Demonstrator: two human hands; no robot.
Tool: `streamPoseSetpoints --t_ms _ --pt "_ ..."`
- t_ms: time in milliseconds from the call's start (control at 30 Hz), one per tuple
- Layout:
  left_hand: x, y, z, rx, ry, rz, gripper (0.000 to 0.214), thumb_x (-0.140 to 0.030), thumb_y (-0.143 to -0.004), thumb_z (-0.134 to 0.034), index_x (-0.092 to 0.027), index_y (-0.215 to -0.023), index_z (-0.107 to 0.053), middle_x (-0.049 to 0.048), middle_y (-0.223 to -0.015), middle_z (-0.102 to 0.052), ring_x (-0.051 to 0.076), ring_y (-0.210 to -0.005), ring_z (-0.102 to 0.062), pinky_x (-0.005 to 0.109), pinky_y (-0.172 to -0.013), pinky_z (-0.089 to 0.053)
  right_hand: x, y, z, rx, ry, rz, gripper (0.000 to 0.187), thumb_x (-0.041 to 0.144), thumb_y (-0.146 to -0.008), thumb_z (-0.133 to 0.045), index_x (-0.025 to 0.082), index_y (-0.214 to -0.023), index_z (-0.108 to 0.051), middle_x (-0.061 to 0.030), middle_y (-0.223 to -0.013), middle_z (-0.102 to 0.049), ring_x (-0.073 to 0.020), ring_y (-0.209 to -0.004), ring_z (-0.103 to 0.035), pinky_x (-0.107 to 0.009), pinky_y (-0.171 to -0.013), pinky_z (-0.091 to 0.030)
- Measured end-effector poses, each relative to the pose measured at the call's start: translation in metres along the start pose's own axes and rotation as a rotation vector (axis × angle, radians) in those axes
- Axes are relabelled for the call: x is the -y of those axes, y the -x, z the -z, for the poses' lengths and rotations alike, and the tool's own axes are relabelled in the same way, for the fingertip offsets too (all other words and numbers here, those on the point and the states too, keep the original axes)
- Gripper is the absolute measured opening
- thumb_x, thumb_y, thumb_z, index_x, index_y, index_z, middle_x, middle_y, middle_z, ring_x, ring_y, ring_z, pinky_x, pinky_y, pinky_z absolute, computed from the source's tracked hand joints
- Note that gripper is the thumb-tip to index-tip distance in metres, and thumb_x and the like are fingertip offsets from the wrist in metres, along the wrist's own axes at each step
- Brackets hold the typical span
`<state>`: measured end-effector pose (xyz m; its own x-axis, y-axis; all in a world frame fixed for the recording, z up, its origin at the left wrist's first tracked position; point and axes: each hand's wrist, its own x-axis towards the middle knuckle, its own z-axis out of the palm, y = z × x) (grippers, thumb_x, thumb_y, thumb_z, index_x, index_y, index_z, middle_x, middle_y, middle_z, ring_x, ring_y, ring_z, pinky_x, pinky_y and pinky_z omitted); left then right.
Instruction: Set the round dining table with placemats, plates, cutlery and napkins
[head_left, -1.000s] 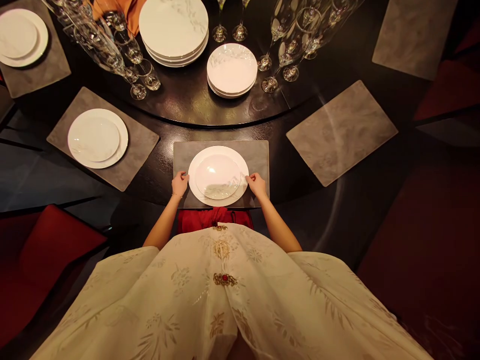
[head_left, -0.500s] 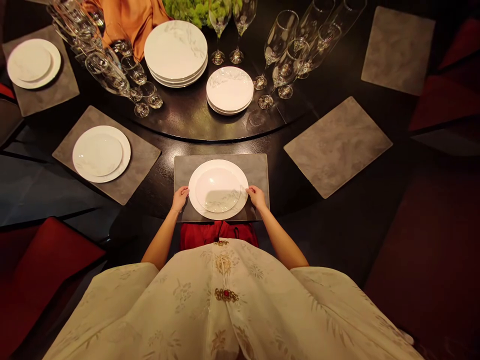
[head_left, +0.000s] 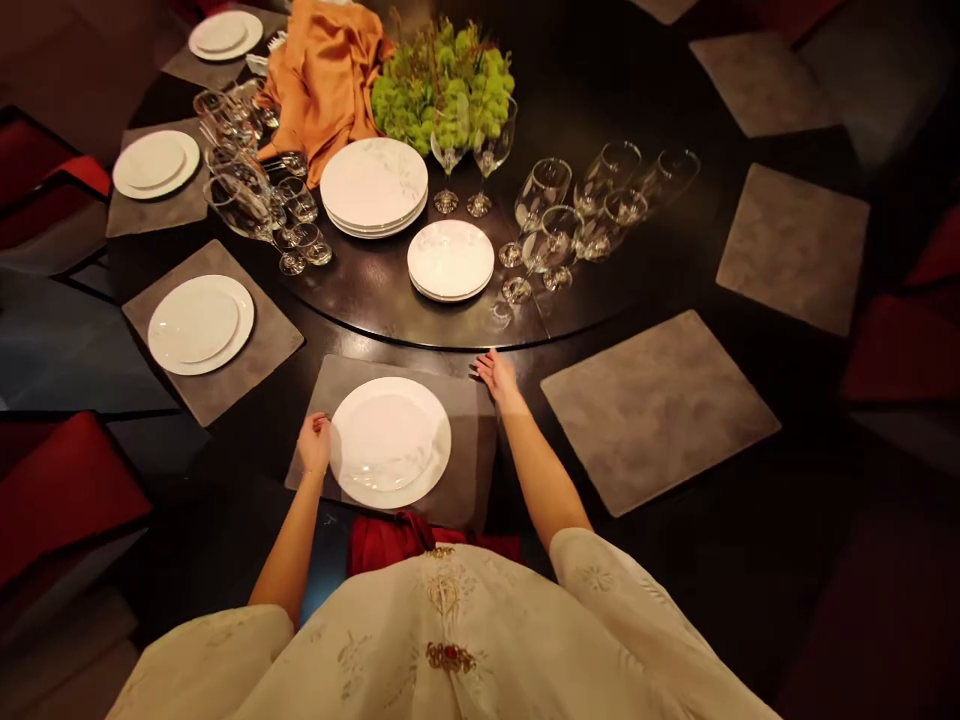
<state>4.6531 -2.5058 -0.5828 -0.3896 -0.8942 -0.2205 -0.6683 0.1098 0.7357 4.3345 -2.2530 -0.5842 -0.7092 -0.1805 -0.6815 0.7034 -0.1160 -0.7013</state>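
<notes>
A round white plate with a smaller white plate on it (head_left: 390, 442) lies on a grey placemat (head_left: 471, 470) directly in front of me. My left hand (head_left: 313, 443) rests at the plate's left rim, holding nothing. My right hand (head_left: 496, 378) lies with fingers spread at the far right corner of the placemat, away from the plate. It holds nothing.
A dark lazy Susan (head_left: 375, 310) carries stacked white plates (head_left: 373, 187), several wine glasses (head_left: 544, 215), a green floral arrangement (head_left: 442, 90) and an orange satin cloth (head_left: 322, 80). Further placemats and red chairs (head_left: 60, 490) ring the round table.
My right hand has left the plate's rim and moved forward to the placemat's far corner. The view has tilted up, showing more of the table.
</notes>
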Motion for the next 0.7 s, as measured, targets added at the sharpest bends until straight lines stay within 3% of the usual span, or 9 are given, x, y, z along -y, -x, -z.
streamPoseSetpoints --t_ms 67,133,233,367,500,700 --pt "-0.019 0.017 -0.019 -0.126 -0.079 -0.092 0.029 -0.025 -0.073 -0.046 -0.014 -0.098 -0.057 0.009 -0.091 -0.062 0.022 -0.085 -0.059 0.036 -0.079 -0.047 0.014 -0.015 -0.012 0.019 -0.056 -0.09 0.017 0.03 -0.085 -0.05 0.016 -0.077 -0.05 -0.002 -0.07 -0.062 -0.0095 -0.064 -0.064 -0.016 -0.056 -0.048" --pt "-0.047 0.032 -0.049 -0.171 -0.155 -0.21 0.032 -0.026 -0.077 -0.045 -0.014 -0.105 -0.056 0.0111 -0.099 -0.061 0.024 -0.093 -0.058 0.038 -0.083 -0.046 0.02 -0.021 -0.016 0.021 -0.066 -0.136 0.021 0.028 -0.086 -0.05 0.017 -0.069 -0.045 0.0007 -0.058 -0.056 -0.0077 -0.055 -0.06 -0.013 -0.05 -0.045" --pt "-0.103 0.037 -0.108 -0.114 -0.294 -0.413 0.037 -0.027 -0.081 -0.043 -0.013 -0.115 -0.052 0.0133 -0.112 -0.059 0.026 -0.108 -0.052 0.041 -0.094 -0.04 0.024 -0.026 -0.007 0.021 -0.046 -0.171 0.026 0.025 -0.086 -0.051 0.017 -0.062 -0.041 0.0046 -0.046 -0.047 -0.0029 -0.037 -0.044 -0.011 -0.037 -0.034" --pt "-0.16 0.015 -0.169 0.047 -0.569 -0.619 0.045 -0.026 -0.082 -0.048 -0.01 -0.123 -0.045 0.0177 -0.13 -0.046 0.028 -0.124 -0.039 0.043 -0.102 -0.032 0.036 -0.034 0.017 0.107 0.02 -0.204 0.023 0.023 -0.082 -0.055 0.015 -0.064 -0.044 0.0024 -0.053 -0.055 0.0007 -0.033 -0.031 -0.011 -0.031 -0.026" --pt "-0.179 -0.005 -0.19 0.203 -0.731 -0.773 0.036 -0.023 -0.083 -0.049 -0.011 -0.117 -0.049 0.0176 -0.123 -0.052 0.025 -0.117 -0.047 0.041 -0.102 -0.031 0.052 -0.048 0.045 0.153 0.097 -0.228 0.023 0.027 -0.077 -0.061 0.015 -0.065 -0.045 -0.0018 -0.063 -0.062 0.0016 -0.034 -0.03 -0.01 -0.03 -0.024" --pt "-0.194 0.001 -0.223 0.342 -0.568 -0.874 0.019 -0.023 -0.087 -0.044 -0.018 -0.1 -0.056 0.0095 -0.106 -0.06 0.016 -0.106 -0.055 0.029 -0.093 -0.04 0.08 -0.072 0.094 0.194 0.296 -0.147 0.029 0.036 -0.068 -0.066 0.02 -0.06 -0.043 -0.0066 -0.073 -0.067 -0.0018 -0.032 -0.028 -0.017 -0.026 -0.023"
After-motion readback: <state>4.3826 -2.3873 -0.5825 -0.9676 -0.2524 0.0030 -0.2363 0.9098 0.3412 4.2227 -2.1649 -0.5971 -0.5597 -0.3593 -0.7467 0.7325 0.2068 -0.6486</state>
